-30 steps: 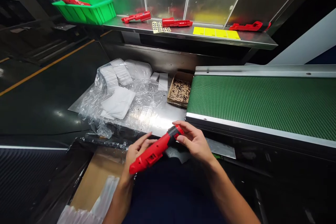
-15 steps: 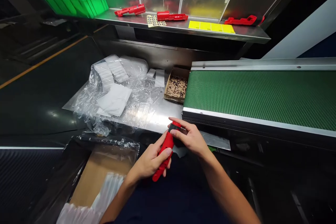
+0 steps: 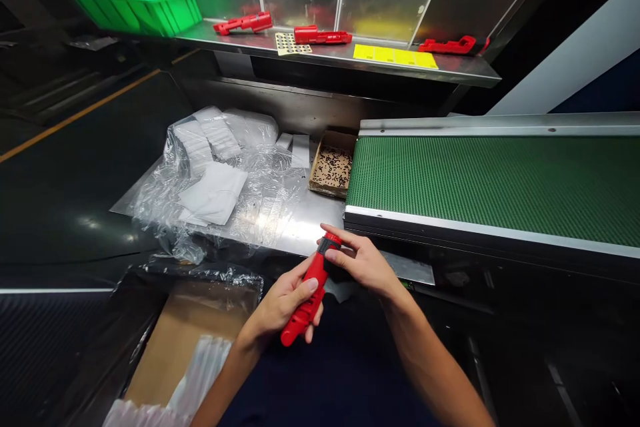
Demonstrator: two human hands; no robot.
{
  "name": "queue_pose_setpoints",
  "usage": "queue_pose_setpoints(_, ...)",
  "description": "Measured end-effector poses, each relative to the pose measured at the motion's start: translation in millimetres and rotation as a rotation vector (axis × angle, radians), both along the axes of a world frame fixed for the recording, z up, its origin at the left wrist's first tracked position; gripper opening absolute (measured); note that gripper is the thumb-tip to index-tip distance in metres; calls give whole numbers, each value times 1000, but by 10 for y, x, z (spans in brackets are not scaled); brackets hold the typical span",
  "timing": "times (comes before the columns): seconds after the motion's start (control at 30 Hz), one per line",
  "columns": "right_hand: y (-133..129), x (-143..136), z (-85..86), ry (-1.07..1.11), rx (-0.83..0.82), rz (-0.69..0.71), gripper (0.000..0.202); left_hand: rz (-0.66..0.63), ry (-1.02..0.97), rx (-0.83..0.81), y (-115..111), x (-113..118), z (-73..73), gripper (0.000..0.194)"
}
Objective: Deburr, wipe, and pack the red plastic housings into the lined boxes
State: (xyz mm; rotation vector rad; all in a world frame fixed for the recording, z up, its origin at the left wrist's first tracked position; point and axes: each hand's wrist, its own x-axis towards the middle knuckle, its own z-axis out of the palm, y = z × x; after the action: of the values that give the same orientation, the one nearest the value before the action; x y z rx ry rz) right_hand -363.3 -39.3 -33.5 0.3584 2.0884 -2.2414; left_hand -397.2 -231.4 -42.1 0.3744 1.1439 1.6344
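Note:
A long red part (image 3: 312, 288) with a dark collar near its upper end is held at a slant in front of my body. My left hand (image 3: 287, 300) is wrapped round its lower and middle length, thumb on top. At the upper end my right hand (image 3: 361, 261) grips the dark collar (image 3: 327, 245) between thumb and fingers, with its index finger stretched over the red tip. The undersides of both hands' grips are partly hidden.
Ahead lie plastic-wrapped white sheets (image 3: 215, 192) and a cardboard box (image 3: 331, 167) of small dark pieces. A green conveyor (image 3: 490, 187) is at right, a lined carton (image 3: 173, 340) lower left. The shelf (image 3: 330, 54) above bears red parts, a green bin (image 3: 145, 10) and yellow labels (image 3: 395, 55).
The red part has turned slightly in my hands, showing more slots along its lower side. The whole view has shifted a little.

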Motion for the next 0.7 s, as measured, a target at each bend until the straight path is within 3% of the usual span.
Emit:
queue_pose_setpoints(0.43,8,-80,-81,16,-71,-3,62,28,-177,137,2,-9,-173,70)
queue_pose_setpoints(0.7,-31,-157,34,-33,218,17,49,62,-91,69,12,20,-163,69)
